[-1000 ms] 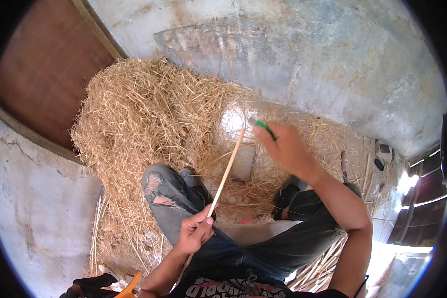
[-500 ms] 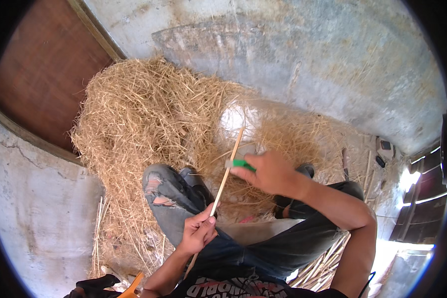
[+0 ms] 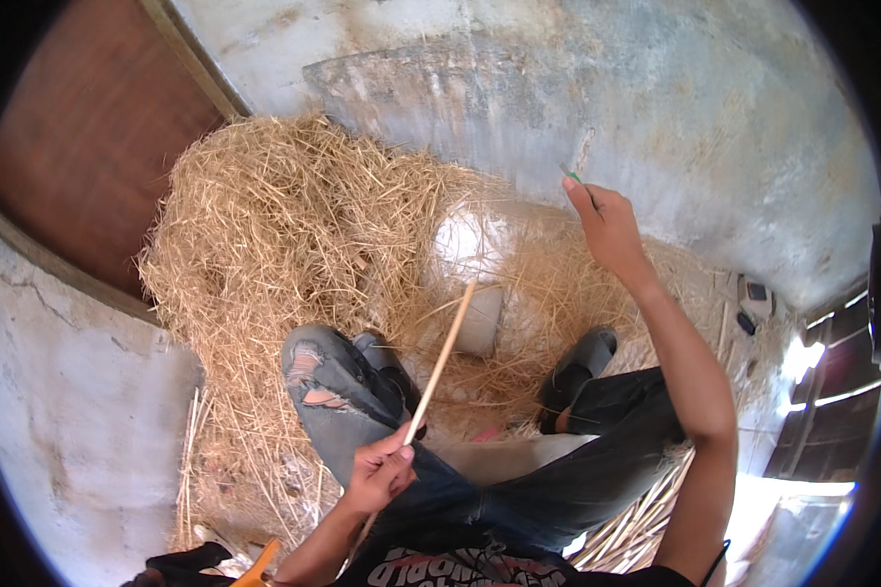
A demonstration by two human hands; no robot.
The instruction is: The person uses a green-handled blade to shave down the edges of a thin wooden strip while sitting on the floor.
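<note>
My left hand (image 3: 380,474) is closed around a long pale bamboo stick (image 3: 442,362), gripping its lower part above my lap. The stick slants up and to the right, its far end free over the floor between my feet. Out to the far right, level with the base of the wall, my right hand (image 3: 609,227) is closed on a small green-handled knife (image 3: 572,176). Only a bit of green and a short grey blade show past the fingers. The knife is well apart from the stick.
A large heap of thin straw-like shavings (image 3: 274,215) lies to the left. A grey block (image 3: 480,323) sits between my shoes. More sticks (image 3: 631,528) lie by my right thigh. A concrete wall (image 3: 656,108) bounds the far side; small dark objects (image 3: 747,323) lie at far right.
My right hand with the knife has left the stick and swung up and away to the far right. My left hand has shifted slightly down and left with the stick.
</note>
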